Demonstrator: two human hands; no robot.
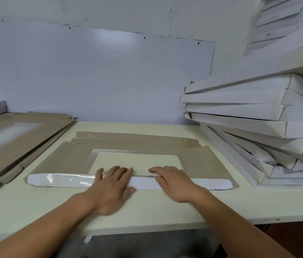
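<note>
A flat brown cardboard box blank (199, 164) with a clear window lies in the middle of the pale table (35, 207). Its near flap (68, 180) is folded over and shows its glossy white side. My left hand (112, 185) lies flat on the flap, fingers straight and spread, pressing it down. My right hand (173, 181) presses the same flap just to the right, fingers extended, thumb on the white strip.
A pile of flat brown blanks (16, 138) lies at the left. A leaning stack of assembled white boxes (249, 116) fills the right side, under a shelf (295, 58) with more boxes. A white wall stands behind. The table's front edge runs below my wrists.
</note>
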